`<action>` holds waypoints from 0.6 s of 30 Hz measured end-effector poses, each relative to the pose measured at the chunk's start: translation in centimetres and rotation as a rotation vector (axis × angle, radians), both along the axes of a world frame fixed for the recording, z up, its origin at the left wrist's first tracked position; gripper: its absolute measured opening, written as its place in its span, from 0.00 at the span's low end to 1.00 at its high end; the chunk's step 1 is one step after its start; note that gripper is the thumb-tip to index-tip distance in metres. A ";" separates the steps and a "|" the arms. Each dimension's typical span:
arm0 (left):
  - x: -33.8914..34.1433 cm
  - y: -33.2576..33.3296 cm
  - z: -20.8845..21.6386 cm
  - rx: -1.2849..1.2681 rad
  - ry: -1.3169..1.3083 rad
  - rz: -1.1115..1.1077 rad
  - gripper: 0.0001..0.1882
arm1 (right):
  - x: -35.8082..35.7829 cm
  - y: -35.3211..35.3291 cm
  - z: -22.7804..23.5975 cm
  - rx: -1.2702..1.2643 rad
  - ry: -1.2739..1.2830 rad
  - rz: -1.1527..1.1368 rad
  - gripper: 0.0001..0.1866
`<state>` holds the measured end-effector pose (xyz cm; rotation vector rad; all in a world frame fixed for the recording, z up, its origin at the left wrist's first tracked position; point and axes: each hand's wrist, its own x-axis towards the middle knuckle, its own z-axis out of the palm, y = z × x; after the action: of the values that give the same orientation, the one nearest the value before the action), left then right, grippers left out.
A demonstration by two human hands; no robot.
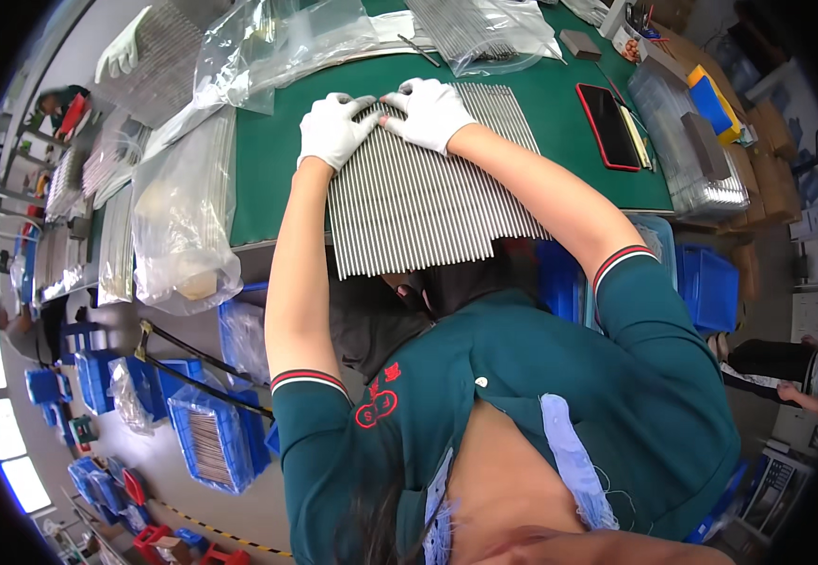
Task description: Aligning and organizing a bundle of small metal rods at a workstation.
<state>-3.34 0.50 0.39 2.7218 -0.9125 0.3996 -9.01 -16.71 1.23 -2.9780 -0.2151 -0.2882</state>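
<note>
well, starting at your left, a crumpled, clear plastic bag (pixel 183 207) droops over the near edge of the green, smooth-topped worktop (pixel 559 108). below it on the floor, a blue plastic bin (pixel 254 443) holds a stack of thin rods.

next comes your white-gloved left hand (pixel 335 130), its fingers partly bent and touching the far left corner of a flat, wide layer of slim, silver-grey metal rods (pixel 418 207). you have that layer side by side at the middle of the worktop's near edge, its near ends jutting past that edge and stepping back toward the right.

your white-gloved right hand (pixel 430 115) lies over the layer's far ends, fingers half curled toward the left hand, two fingertips showing bare. whether either hand actually grips a rod, you cannot tell from this angle.

beyond, at the worktop's far edge, lies a clear plastic bag of metal rods (pixel 461 33). farther right, near the right edge, sits a black-screened phone in a red case (pixel 607 127), and past it a blue-and-yellow plastic container (pixel 713 104).
</note>
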 end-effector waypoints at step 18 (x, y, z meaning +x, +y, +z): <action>-13.1 13.8 2.6 0.086 0.261 -0.236 0.44 | -17.7 -8.3 4.6 -0.011 0.219 0.538 0.48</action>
<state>-16.41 14.34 2.96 2.6150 -1.1788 -0.0407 -26.70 -25.01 5.81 -2.7872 -0.9605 0.1012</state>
